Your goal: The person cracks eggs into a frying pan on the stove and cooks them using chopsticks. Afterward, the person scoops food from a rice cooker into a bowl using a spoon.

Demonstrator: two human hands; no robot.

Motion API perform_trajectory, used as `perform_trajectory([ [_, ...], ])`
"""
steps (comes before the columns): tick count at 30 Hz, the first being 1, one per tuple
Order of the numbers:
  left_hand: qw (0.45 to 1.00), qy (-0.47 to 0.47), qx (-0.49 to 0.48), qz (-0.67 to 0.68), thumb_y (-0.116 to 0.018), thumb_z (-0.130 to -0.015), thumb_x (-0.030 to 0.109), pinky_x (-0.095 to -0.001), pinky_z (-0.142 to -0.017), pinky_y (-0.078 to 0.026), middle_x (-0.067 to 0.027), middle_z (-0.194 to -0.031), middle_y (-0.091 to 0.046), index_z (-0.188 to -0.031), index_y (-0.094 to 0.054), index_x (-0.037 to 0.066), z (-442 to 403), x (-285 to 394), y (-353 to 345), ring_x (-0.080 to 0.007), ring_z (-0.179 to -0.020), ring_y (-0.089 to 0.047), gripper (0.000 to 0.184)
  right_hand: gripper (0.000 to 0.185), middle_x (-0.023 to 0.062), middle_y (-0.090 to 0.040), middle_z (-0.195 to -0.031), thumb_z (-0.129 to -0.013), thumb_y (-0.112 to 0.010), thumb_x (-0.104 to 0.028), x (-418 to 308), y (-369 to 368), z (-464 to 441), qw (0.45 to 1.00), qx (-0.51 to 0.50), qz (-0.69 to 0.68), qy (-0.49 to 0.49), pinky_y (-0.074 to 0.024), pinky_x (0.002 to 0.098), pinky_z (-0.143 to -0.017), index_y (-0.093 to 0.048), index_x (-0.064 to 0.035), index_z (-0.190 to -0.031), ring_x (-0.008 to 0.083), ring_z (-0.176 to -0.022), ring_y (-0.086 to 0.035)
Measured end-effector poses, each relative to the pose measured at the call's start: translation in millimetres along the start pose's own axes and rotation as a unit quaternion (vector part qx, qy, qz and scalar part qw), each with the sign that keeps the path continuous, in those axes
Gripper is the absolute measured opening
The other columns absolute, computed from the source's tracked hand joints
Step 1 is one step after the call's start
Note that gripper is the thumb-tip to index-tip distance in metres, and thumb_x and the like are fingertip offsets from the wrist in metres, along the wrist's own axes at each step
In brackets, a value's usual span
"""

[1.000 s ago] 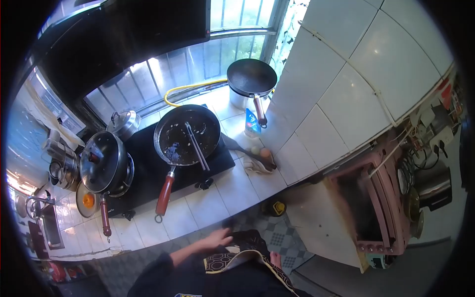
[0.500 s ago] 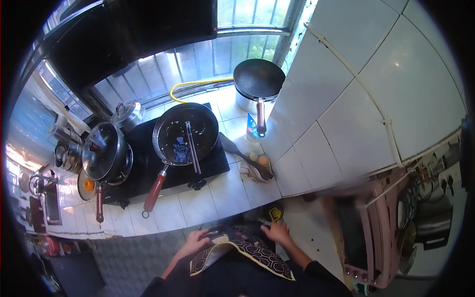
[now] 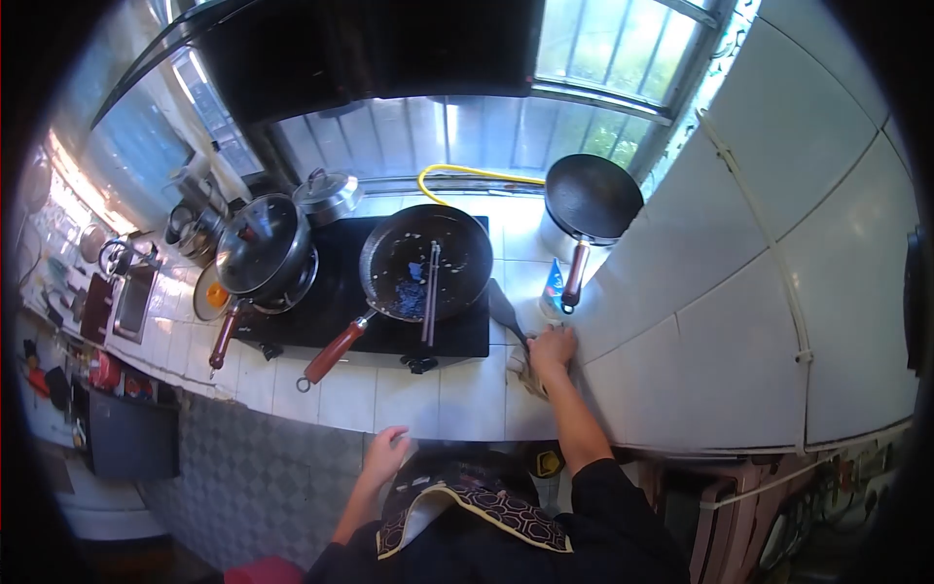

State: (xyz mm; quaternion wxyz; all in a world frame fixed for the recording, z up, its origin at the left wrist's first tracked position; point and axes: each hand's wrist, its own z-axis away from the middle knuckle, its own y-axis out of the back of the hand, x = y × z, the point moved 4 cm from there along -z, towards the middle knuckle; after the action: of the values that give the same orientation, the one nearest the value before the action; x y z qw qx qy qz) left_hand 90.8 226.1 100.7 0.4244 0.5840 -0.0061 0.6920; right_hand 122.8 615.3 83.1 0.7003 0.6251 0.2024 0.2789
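My right hand (image 3: pixel 553 347) reaches onto the counter, its fingers bent down over the spot where the eggs lay and covering them. I cannot make out what is in its grip. Beside it are a crumpled cloth (image 3: pixel 525 372) and a dark spatula (image 3: pixel 506 310), whose handle end meets the hand. My left hand (image 3: pixel 389 448) hangs in front of the apron (image 3: pixel 501 511), loosely bent and holding nothing visible. On the stove, a frying pan (image 3: pixel 409 263) with white bits in it has a pair of chopsticks (image 3: pixel 431 292) lying across it.
A lidded pan (image 3: pixel 263 248) stands on the left side of the black stove (image 3: pixel 331 282). At the back right, a dark pan (image 3: pixel 593 200) rests on a metal pot. A blue packet (image 3: pixel 555 287) stands just behind my right hand. The tiled wall (image 3: pixel 681 350) rises on the right.
My right hand has left the apron and moved forward to the eggs on the counter. My left hand has come away from the apron's edge. The view has turned, shifting the stove rightward.
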Motion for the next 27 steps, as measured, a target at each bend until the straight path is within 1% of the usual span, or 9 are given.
perform_trajectory([
  [2, 1.0, 0.009, -0.004, 0.017, -0.058, -0.08, 0.018, -0.0327, -0.086, -0.043, -0.0157, -0.104, -0.059, -0.105, -0.059, 0.003, -6, 10, -2, -0.0267, -0.099, -0.056, 0.03, 0.045, 0.0091, -0.061, -0.097, -0.077, -0.057, -0.048, 0, -6, -4, 1.0, -0.012, 0.008, 0.021, -0.0377, 0.0387, -0.087, -0.06, -0.0086, -0.098, 0.0269, -0.103, -0.048],
  [8, 0.99, 0.031, -0.071, 0.114, -0.052, -0.086, 0.021, -0.0303, -0.083, -0.044, -0.0109, -0.104, -0.06, -0.108, -0.057, 0.002, -44, 52, -12, -0.0199, -0.095, -0.058, 0.03, 0.041, 0.0086, -0.063, -0.094, -0.078, -0.056, -0.047, 2, -9, -12, 0.999, -0.019, 0.016, 0.04, -0.035, 0.0386, -0.089, -0.063, -0.0092, -0.094, 0.0269, -0.103, -0.049],
  [10, 0.953, 0.095, -0.094, 0.273, -0.049, -0.09, 0.03, -0.0331, -0.081, -0.045, -0.0108, -0.102, -0.06, -0.112, -0.053, 0.002, -66, 59, -19, -0.0209, -0.094, -0.058, 0.036, 0.04, 0.0077, -0.062, -0.099, -0.079, -0.055, -0.045, 1, 12, 0, 0.999, -0.019, 0.013, 0.025, -0.0346, 0.0384, -0.09, -0.062, -0.0099, -0.097, 0.0275, -0.108, -0.046],
  [12, 0.862, 0.159, -0.134, 0.462, -0.045, -0.09, 0.041, -0.0364, -0.08, -0.047, -0.0115, -0.1, -0.06, -0.113, -0.048, 0.002, -94, 69, -23, -0.0217, -0.094, -0.058, 0.045, 0.036, 0.0119, -0.063, -0.094, -0.079, -0.056, -0.039, 1, 34, 15, 0.983, 0.09, -0.156, 0.032, -0.0342, 0.0387, -0.089, -0.062, -0.0071, -0.096, 0.0309, -0.097, -0.052],
  [13, 0.827, 0.181, -0.155, 0.51, -0.043, -0.09, 0.044, -0.0377, -0.079, -0.047, -0.0119, -0.1, -0.059, -0.112, -0.047, 0.002, -108, 76, -24, -0.0222, -0.094, -0.058, 0.047, 0.033, 0.0157, -0.063, -0.089, -0.076, -0.06, -0.032, 2, 34, 24, 0.953, 0.172, -0.242, 0.054, -0.0371, 0.0395, -0.084, -0.063, -0.0038, -0.093, 0.0329, -0.086, -0.054],
  [18, 0.732, 0.254, -0.197, 0.6, -0.04, -0.091, 0.045, -0.0359, -0.071, -0.05, -0.0115, -0.094, -0.06, -0.105, -0.051, 0.001, -164, 85, -34, -0.0198, -0.085, -0.059, 0.048, 0.031, 0.0126, -0.063, -0.083, -0.073, -0.068, -0.023, -2, 19, 66, 0.892, 0.136, -0.431, -0.012, -0.046, 0.03, -0.07, -0.062, 0.0001, -0.092, 0.0231, -0.077, -0.059],
  [20, 0.7, 0.297, -0.218, 0.611, -0.037, -0.093, 0.039, -0.0296, -0.064, -0.051, -0.009, -0.086, -0.059, -0.101, -0.055, 0.001, -182, 67, -47, -0.0179, -0.073, -0.058, 0.043, 0.032, 0.0073, -0.062, -0.08, -0.073, -0.07, -0.027, -5, 3, 83, 0.768, 0.098, -0.632, -0.049, -0.0448, 0.0322, -0.065, -0.063, 0.0, -0.088, 0.0196, -0.069, -0.055],
  [21, 0.704, 0.307, -0.205, 0.606, -0.038, -0.094, 0.035, -0.0228, -0.055, -0.048, -0.0039, -0.074, -0.055, -0.096, -0.058, 0.001, -175, 77, -42, -0.012, -0.061, -0.051, 0.04, 0.031, 0.0024, -0.059, -0.078, -0.075, -0.069, -0.025, -7, -6, 88, 0.744, 0.112, -0.657, -0.047, -0.0422, 0.0254, -0.054, -0.062, -0.0011, -0.093, 0.0113, -0.059, -0.05],
  [27, 0.707, 0.254, -0.265, 0.605, -0.042, -0.093, 0.024, -0.0209, -0.055, -0.045, -0.0027, -0.075, -0.053, -0.101, -0.056, 0.002, -150, 89, 2, -0.0098, -0.063, -0.049, 0.027, 0.035, 0.0014, -0.059, -0.08, -0.078, -0.067, -0.023, -44, 26, 122, 0.629, 0.001, -0.766, -0.133, -0.0365, 0.02, -0.046, -0.057, -0.0032, -0.105, 0.0057, -0.058, -0.049],
])
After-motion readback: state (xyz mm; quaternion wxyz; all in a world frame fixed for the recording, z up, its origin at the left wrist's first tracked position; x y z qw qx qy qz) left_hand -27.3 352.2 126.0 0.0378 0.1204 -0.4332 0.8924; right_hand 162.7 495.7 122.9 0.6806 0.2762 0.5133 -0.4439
